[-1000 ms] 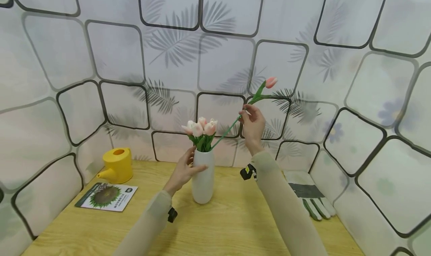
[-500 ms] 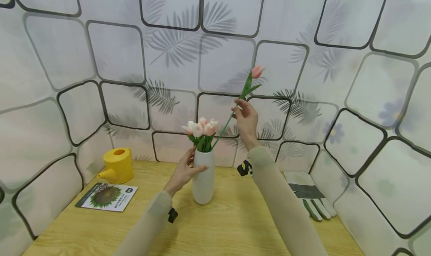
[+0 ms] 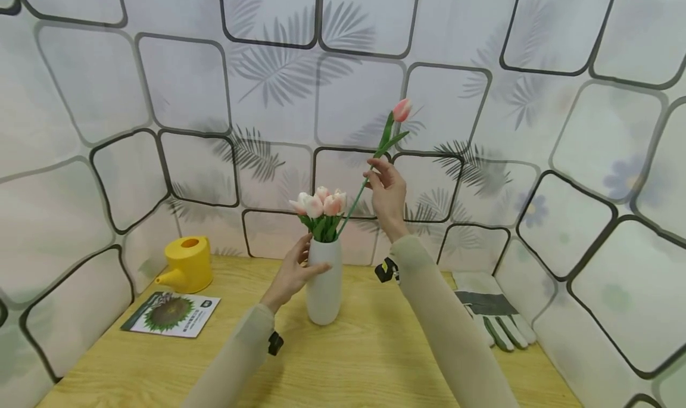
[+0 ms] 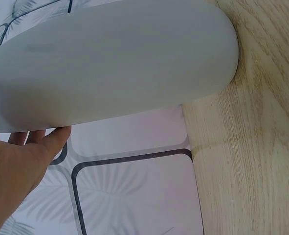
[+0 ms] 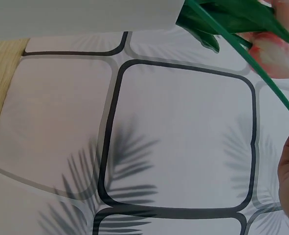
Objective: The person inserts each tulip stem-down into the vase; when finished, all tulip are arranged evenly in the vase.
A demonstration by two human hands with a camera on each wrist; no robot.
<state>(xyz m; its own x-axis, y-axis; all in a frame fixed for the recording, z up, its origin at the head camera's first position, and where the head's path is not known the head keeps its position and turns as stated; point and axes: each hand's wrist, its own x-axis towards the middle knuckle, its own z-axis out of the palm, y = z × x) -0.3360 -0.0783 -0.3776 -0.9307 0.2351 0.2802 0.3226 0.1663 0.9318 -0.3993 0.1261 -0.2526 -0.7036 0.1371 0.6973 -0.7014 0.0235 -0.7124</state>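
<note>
A tall white vase (image 3: 323, 295) stands upright on the wooden table, bearing a bunch of pale pink tulips (image 3: 315, 205) with green leaves. My left hand (image 3: 292, 275) holds the vase's upper left side, thumb across its front and fingers behind. In the left wrist view the fingertips lie against the vase wall (image 4: 134, 63). Between thumb and fingers my right hand (image 3: 389, 198) pinches a single pink tulip (image 3: 402, 110) just below its leaves. Its green stem (image 5: 261, 73) slants down to the vase mouth, where the lower end is hidden among the bunch.
At the left back sits a yellow watering can (image 3: 187, 265), with a seed packet (image 3: 171, 314) showing a sunflower lying in front of it. Gardening gloves (image 3: 495, 312) lie at the right, beyond the right forearm. A patterned wall covering (image 3: 364, 98) surrounds the table (image 3: 343, 366).
My right hand has moved left and slightly up with the tulip, so the stem now stands steeper over the vase. The left hand and the vase have stayed put.
</note>
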